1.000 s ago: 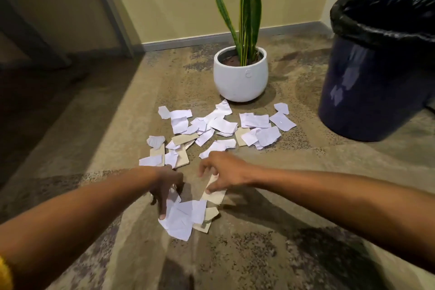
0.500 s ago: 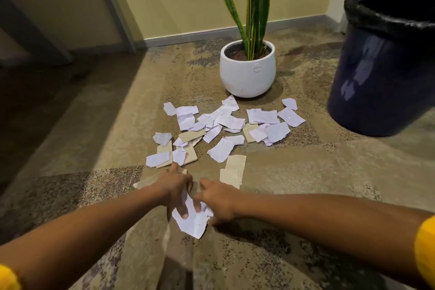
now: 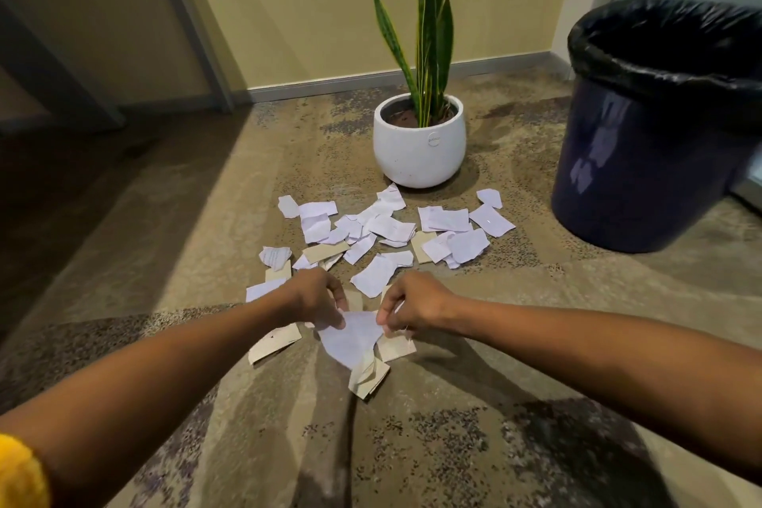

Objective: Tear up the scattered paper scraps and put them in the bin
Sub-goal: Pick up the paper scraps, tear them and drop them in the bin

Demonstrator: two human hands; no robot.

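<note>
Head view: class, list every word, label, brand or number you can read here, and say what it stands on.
White plant pot: a small round embossed mark with lettering, too small to read.
Paper scraps on the carpet: faint lines on a few, nothing readable.
Bin: only pale reflections, no text.
Nothing here can be quoted.

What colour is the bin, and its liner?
Dark blue bin with a black liner; head view, at right.

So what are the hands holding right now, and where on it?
Both hands pinch one white paper scrap: left hand at its upper left edge, right hand at its upper right edge.
</note>
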